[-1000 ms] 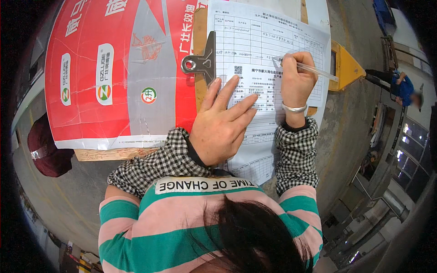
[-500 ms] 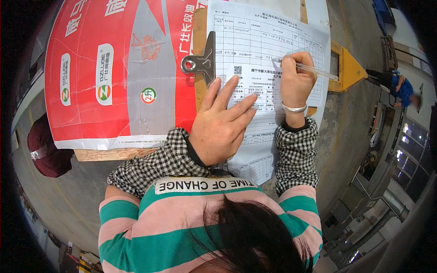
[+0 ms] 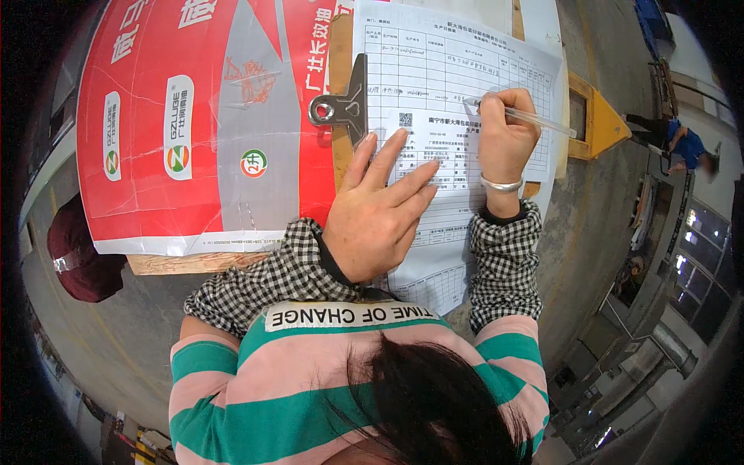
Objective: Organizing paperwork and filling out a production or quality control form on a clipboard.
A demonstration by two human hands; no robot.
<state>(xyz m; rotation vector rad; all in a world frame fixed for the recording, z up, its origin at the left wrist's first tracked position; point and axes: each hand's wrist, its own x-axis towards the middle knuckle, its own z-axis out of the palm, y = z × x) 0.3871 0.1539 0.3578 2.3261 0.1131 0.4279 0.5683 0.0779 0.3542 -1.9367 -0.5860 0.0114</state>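
My right hand is closed round a clear-barrelled pen, its tip at a row of the ruled form. A smaller printed sheet lies over the lower part of that form. Across this sheet's left side my left hand rests flat, fingers spread and holding nothing. Just left of the papers, a black metal bulldog clip grips the edge of a brown board. Checked sleeves cover both my forearms, and a silver bangle circles my right wrist.
A large red and grey printed sheet lies left of the papers on a wooden support. Beyond the right edge stands a yellow metal frame. Farther right a person in blue is on the floor area. A dark red cloth-like bundle sits at far left.
The pen tip has shifted very slightly along the row. My left hand keeps its place. The person in blue at far right has moved a little.
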